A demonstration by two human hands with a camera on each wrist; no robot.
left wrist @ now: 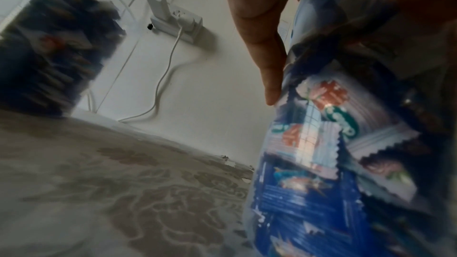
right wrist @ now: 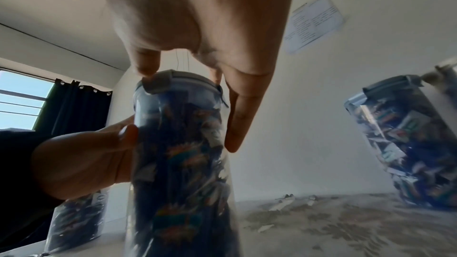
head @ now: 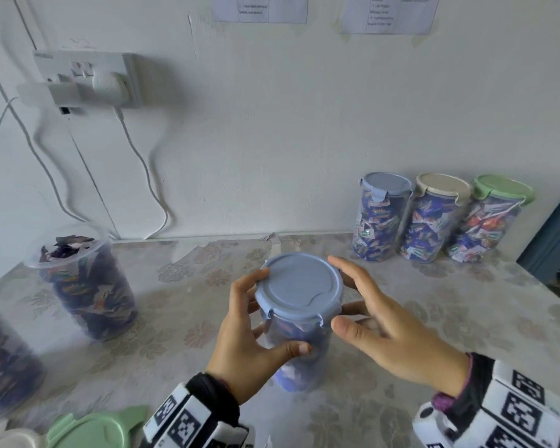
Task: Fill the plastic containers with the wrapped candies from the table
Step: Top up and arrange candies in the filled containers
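Note:
A clear plastic container (head: 301,354) packed with blue wrapped candies (left wrist: 319,163) stands in the middle of the flowered table (head: 175,318). A blue lid (head: 299,286) sits on top of it. My left hand (head: 256,324) grips the container's upper body, thumb in front and fingers by the lid rim. My right hand (head: 353,299) lies around the lid's right side with fingers nearly straight. In the right wrist view its thumb tip touches a lid clip (right wrist: 155,83), and the fingers (right wrist: 237,120) run down beside the container (right wrist: 178,153).
Three lidded, candy-filled containers stand at the back right: blue (head: 382,218), beige (head: 434,221), green (head: 488,224). An uncovered full container (head: 84,286) is at the left, another (head: 4,360) at the far left edge. Loose green (head: 88,431) and beige (head: 10,439) lids lie front left.

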